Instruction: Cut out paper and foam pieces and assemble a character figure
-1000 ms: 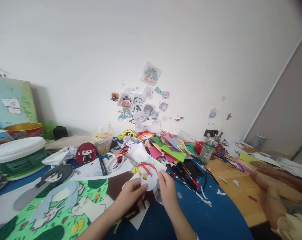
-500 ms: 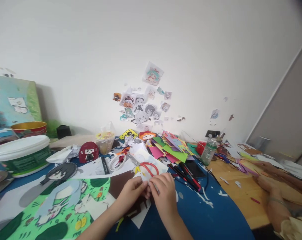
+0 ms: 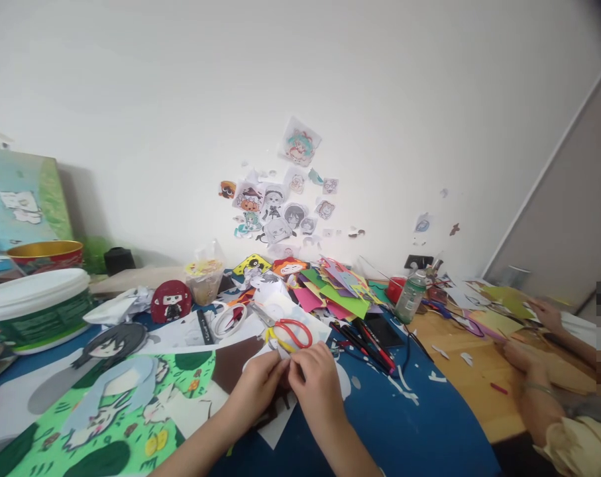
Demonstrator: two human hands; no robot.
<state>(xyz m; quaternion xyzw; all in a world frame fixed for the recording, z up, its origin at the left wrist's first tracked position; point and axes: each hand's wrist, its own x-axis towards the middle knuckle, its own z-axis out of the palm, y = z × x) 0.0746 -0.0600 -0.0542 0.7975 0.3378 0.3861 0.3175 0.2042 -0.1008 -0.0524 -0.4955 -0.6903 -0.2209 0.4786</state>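
My left hand (image 3: 260,381) and my right hand (image 3: 315,381) meet at the near middle of the blue table, fingers pinched together. Between the fingertips a bit of white paper (image 3: 283,352) shows; its shape is mostly hidden by the hands. Just beyond them lie red-and-yellow-handled scissors (image 3: 291,332). Brown paper (image 3: 230,364) lies under and beside my left hand, with a white sheet (image 3: 276,430) below the hands. To the left is a green painted sheet (image 3: 136,411) carrying paper character cutouts.
Colored paper (image 3: 347,301) is heaped toward the wall. Black and red pens (image 3: 372,344), a clear bottle (image 3: 410,298) and paper scraps lie right. A white-lidded tub (image 3: 36,311) stands left, near a roll of tape (image 3: 230,320). Another person's hands (image 3: 521,358) work at the wooden table.
The view has shifted slightly. My hands stay pinched together, and less of the white paper shows between them. The other person's far hand has lifted toward yellowish paper.
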